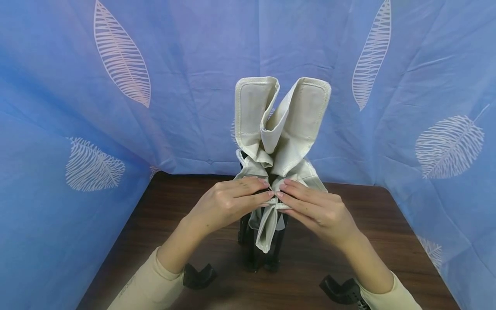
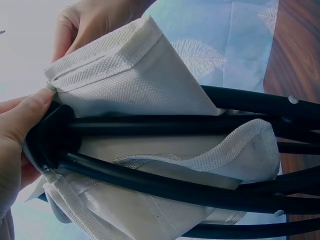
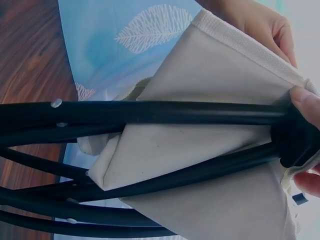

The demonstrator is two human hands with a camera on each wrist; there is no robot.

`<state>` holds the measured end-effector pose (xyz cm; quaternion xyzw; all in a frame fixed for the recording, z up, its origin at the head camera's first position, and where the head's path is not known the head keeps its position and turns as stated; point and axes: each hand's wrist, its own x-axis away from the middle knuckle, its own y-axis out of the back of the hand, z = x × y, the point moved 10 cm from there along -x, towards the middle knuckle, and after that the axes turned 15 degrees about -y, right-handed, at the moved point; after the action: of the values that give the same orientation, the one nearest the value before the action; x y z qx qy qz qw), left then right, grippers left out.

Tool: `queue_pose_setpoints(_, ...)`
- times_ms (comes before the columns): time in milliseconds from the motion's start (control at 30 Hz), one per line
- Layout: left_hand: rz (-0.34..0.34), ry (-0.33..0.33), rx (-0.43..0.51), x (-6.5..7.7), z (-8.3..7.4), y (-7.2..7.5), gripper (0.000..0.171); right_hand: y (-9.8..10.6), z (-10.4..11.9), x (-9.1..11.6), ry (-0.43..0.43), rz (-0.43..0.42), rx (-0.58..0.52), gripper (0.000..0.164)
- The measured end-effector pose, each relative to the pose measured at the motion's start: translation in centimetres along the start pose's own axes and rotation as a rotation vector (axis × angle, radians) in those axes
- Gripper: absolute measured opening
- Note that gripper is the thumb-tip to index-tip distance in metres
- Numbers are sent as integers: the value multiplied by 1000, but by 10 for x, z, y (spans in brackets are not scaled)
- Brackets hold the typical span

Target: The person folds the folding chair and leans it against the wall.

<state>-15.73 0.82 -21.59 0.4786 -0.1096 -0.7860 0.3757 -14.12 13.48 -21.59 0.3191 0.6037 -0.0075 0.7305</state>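
A folded black metal frame (image 1: 263, 254) stands upright on the dark wooden table (image 1: 162, 232). Beige woven fabric (image 1: 279, 125) is bunched round it and rises in two tall flaps. A narrow fabric strap (image 1: 267, 228) hangs down the front. My left hand (image 1: 263, 189) and right hand (image 1: 284, 191) meet fingertip to fingertip at the frame's waist, and both pinch the fabric there. In the left wrist view my left hand (image 2: 20, 125) holds fabric (image 2: 130, 80) at the black hub (image 2: 50, 135) where the rods (image 2: 175, 125) join. The right wrist view shows my right hand's fingers (image 3: 307, 107) at the same hub, over the fabric (image 3: 210, 85).
Blue curtains with white leaf prints (image 1: 120, 56) close in the table at the back and on both sides. Black wrist mounts (image 1: 197, 275) (image 1: 341, 290) sit under my forearms. Bare wood lies left and right of the frame.
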Motion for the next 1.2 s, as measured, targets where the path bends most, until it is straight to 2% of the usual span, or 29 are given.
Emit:
queue_pose_setpoints(200, -18, 26, 14, 2, -2, 1, 17, 0, 3, 1, 10, -9, 19, 23)
queue_pose_setpoints(367, -135, 91, 113, 6, -3, 4, 18, 2, 4, 2, -12, -36, -9, 24)
queue_pose_setpoints(467, -205, 109, 170, 10, -4, 4, 20, 3, 5, 4, -32, -66, -24, 25)
queue_pose_setpoints(600, -231, 140, 175, 14, -6, 2, 18, 2, 5, 7, -81, -107, -38, 28)
queue_pose_setpoints(767, -238, 176, 139, 18, -11, -1, 23, -3, 5, 13, -154, -159, -50, 30)
queue_pose_setpoints(900, -235, 189, 110, 18, -14, -3, 28, -5, 5, 14, -177, -164, -68, 30)
queue_pose_setpoints(1033, -223, 196, 69, 19, -15, -3, 30, -6, 3, 14, -200, -128, -56, 30)
queue_pose_setpoints(1200, -166, 208, 17, 21, -15, -4, 31, -6, 0, 10, -230, -36, -23, 32)
